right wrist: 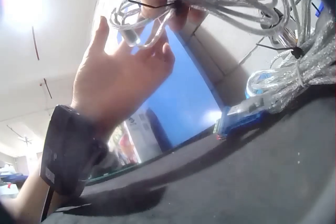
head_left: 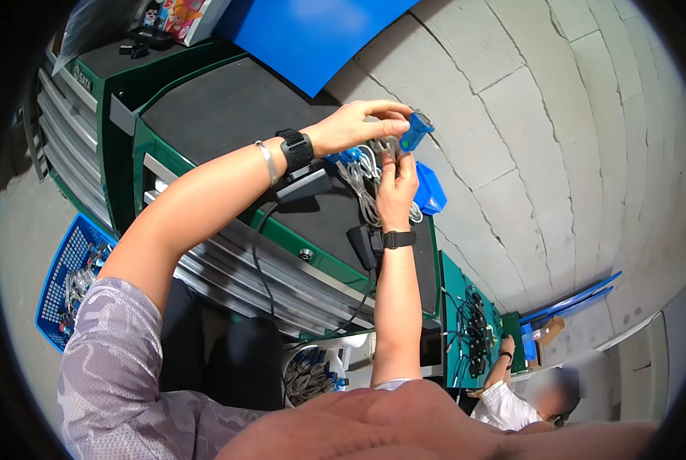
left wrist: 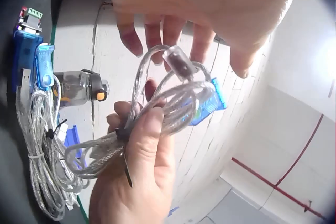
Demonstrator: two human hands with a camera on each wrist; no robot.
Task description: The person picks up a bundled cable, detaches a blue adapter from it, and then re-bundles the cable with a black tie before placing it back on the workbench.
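Observation:
A coiled, clear-jacketed grey cable (left wrist: 94, 158), bound with a black tie (left wrist: 124, 133), is gripped between the thumb and fingers of my right hand (head_left: 398, 192). Its translucent blue connector (head_left: 416, 134) stands out beyond the fingers, and its capped USB plug (left wrist: 178, 64) sticks up from the coil. My left hand (head_left: 354, 126) is just beside the coil, thumb spread from loosely bent fingers close to the plug. More tied cables (right wrist: 294, 71) with blue connectors (left wrist: 26, 50) lie on the dark cabinet top below the hands.
The green cabinet's dark top (head_left: 212, 107) runs beneath both arms. A blue bin (head_left: 430, 190) and a clear bottle (left wrist: 73, 87) stand near its far edge. Below are a blue basket (head_left: 51, 303) and a white bucket of cables (head_left: 308, 376). Another person (head_left: 511, 402) works at the right.

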